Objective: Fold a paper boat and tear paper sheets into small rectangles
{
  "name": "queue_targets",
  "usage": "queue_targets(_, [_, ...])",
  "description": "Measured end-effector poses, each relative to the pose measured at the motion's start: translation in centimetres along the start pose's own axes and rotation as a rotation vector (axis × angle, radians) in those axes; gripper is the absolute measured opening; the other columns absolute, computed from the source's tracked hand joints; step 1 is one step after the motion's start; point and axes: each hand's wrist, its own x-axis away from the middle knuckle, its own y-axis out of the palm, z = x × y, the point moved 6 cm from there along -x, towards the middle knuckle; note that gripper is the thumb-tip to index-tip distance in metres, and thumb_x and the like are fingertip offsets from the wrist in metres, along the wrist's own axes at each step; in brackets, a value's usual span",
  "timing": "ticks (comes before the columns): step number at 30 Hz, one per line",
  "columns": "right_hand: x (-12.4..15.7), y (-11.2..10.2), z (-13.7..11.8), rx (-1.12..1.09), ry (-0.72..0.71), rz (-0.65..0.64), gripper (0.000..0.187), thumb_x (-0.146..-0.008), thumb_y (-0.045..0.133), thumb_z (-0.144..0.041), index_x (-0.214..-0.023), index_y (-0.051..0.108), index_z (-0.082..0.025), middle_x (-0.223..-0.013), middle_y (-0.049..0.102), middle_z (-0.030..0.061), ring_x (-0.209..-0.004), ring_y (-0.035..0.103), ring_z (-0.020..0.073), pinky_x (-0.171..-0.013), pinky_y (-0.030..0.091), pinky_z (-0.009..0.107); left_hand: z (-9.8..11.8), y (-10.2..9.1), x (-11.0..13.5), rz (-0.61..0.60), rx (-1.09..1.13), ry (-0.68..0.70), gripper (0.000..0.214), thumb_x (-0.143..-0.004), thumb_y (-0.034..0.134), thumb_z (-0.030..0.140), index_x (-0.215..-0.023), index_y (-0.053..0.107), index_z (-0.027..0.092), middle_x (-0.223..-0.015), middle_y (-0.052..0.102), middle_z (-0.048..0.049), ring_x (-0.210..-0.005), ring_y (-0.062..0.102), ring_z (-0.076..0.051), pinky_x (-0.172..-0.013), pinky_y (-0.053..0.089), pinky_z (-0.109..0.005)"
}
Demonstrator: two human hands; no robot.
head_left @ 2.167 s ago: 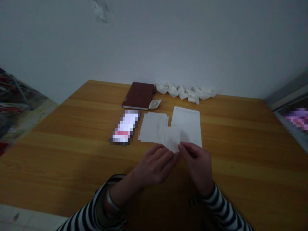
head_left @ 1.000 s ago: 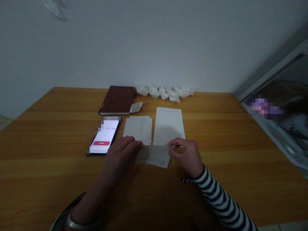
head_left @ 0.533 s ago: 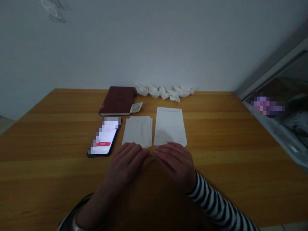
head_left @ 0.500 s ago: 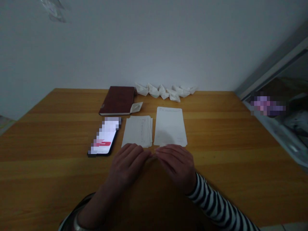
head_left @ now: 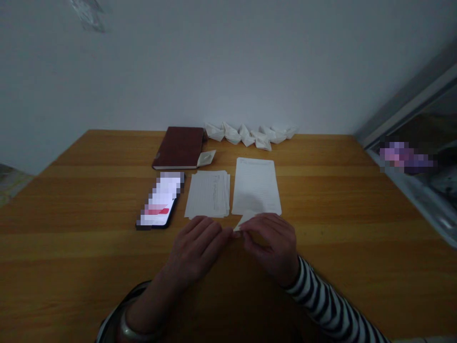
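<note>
View: head camera, looking forward and down over a wooden table (head_left: 342,257), with both forearms at the near edge.

Right hand: the right hand (head_left: 269,243) is curled and closed, its thumb and fingers pinching the folded paper; a striped sleeve (head_left: 326,300) covers the forearm.

Left hand: the left hand (head_left: 196,251) lies palm down with fingers together, their tips at the paper's lower corner; whether it grips the paper I cannot tell. A bangle (head_left: 134,332) circles the wrist.

Folded paper: the folded paper (head_left: 247,220) is a small white piece held up between the hands, mostly hidden by the right fingers, just in front of the sheets.

Sheets: a stack of lined paper (head_left: 207,194) lies ahead of the left hand; a single lined sheet (head_left: 255,186) lies beside it, ahead of the right hand.

Phone: a phone (head_left: 159,202) lies lit, face up, left of the stack; its screen is blurred.

Far edge: a dark red notebook (head_left: 178,147) has a small paper boat (head_left: 207,157) at its corner; a row of paper boats (head_left: 250,136) stands against the wall (head_left: 228,62).
</note>
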Motion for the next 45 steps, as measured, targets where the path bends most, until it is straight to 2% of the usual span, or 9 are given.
queue_targets(8, [-0.5, -1.5, 2.7, 0.132, 0.029, 0.074, 0.01, -0.079, 0.066, -0.011, -0.081, 0.067, -0.021, -0.075, 0.074, 0.0003, -0.072, 0.069, 0.0175, -0.082, 0.054, 0.036, -3.1, -2.5, 0.0, 0.171, -0.161, -0.095, 0.018, -0.078, 0.074, 0.011, -0.091, 0.063, 0.016, -0.066, 0.058, 0.0003, -0.06, 0.051, -0.013, -0.059, 0.043, -0.027])
queue_targets(14, [-0.8, -4.3, 5.3, 0.198, 0.202, 0.218, 0.01, -0.082, 0.063, -0.013, -0.084, 0.069, -0.021, -0.082, 0.075, 0.0032, -0.077, 0.07, 0.0192, -0.075, 0.055, 0.036, -6.7, -6.0, 0.8, 0.406, -0.345, -0.319, 0.009, -0.081, 0.07, 0.013, -0.079, 0.064, 0.019, -0.068, 0.06, -0.001, -0.061, 0.054, -0.014, -0.054, 0.042, -0.026])
queue_targets(17, [-1.0, -4.0, 3.7, 0.17, 0.073, 0.243, 0.022, -0.083, 0.064, -0.013, -0.103, 0.068, -0.021, -0.104, 0.074, 0.0073, -0.097, 0.068, 0.0211, -0.087, 0.054, 0.04, -5.7, -5.2, 0.4, 0.352, -0.315, -0.229, 0.01, -0.079, 0.072, 0.013, -0.081, 0.064, 0.018, -0.066, 0.058, 0.0001, -0.059, 0.051, -0.013, -0.054, 0.041, -0.026])
queue_targets(21, [-0.4, -1.2, 0.7, 0.158, -0.148, 0.093, 0.031, -0.082, 0.067, -0.011, -0.111, 0.065, -0.022, -0.114, 0.073, 0.0056, -0.11, 0.064, 0.0203, -0.099, 0.049, 0.042, -2.9, -2.5, 0.1, 0.196, -0.162, -0.081, 0.016, -0.079, 0.072, 0.01, -0.092, 0.063, 0.015, -0.067, 0.058, -0.0004, -0.061, 0.051, -0.013, -0.059, 0.042, -0.027])
queue_targets(25, [0.2, 0.1, -0.5, 0.111, -0.15, 0.034, 0.022, -0.085, 0.064, -0.011, -0.103, 0.067, -0.022, -0.103, 0.076, 0.002, -0.098, 0.069, 0.016, -0.101, 0.047, 0.04, -1.1, -0.8, 0.2, 0.09, -0.06, -0.052, 0.015, -0.084, 0.066, 0.01, -0.098, 0.061, 0.013, -0.071, 0.059, -0.0021, -0.066, 0.051, -0.014, -0.062, 0.042, -0.03])
queue_targets(31, [0.0, 0.3, -0.6, 0.063, -0.118, 0.016, 0.013, -0.082, 0.065, -0.012, -0.092, 0.067, -0.021, -0.091, 0.077, -0.0003, -0.086, 0.071, 0.014, -0.1, 0.047, 0.04, 0.3, -0.2, -0.3, 0.034, 0.001, 0.02, 0.008, -0.087, 0.058, 0.007, -0.095, 0.061, 0.009, -0.069, 0.059, -0.0038, -0.065, 0.049, -0.016, -0.06, 0.042, -0.03])
queue_targets(39, [-0.2, -0.2, 0.1, 0.094, -0.128, 0.055, 0.016, -0.079, 0.065, -0.01, -0.09, 0.067, -0.022, -0.082, 0.077, -0.0019, -0.076, 0.071, 0.0136, -0.098, 0.048, 0.041, -0.7, -0.7, -0.1, 0.078, -0.02, 0.016, 0.011, -0.084, 0.065, 0.008, -0.094, 0.062, 0.012, -0.069, 0.059, -0.0018, -0.063, 0.051, -0.014, -0.062, 0.043, -0.029])
queue_targets(42, [-0.4, -1.3, 1.7, 0.146, -0.095, 0.097, 0.015, -0.079, 0.066, -0.01, -0.088, 0.068, -0.022, -0.082, 0.076, -0.0009, -0.075, 0.071, 0.0145, -0.096, 0.049, 0.041, -2.1, -1.8, 0.0, 0.154, -0.09, -0.032, 0.015, -0.079, 0.071, 0.008, -0.091, 0.063, 0.014, -0.067, 0.059, -0.0009, -0.062, 0.052, -0.013, -0.061, 0.043, -0.028])
queue_targets(45, [-0.7, -3.2, 4.4, 0.232, 0.001, 0.191, 0.012, -0.08, 0.064, -0.011, -0.084, 0.07, -0.021, -0.079, 0.075, 0.0006, -0.074, 0.07, 0.0164, -0.095, 0.05, 0.042, -4.4, -4.4, 0.2, 0.328, -0.23, -0.16, 0.014, -0.077, 0.073, 0.009, -0.084, 0.064, 0.017, -0.065, 0.058, 0.0004, -0.059, 0.051, -0.013, -0.057, 0.042, -0.026])
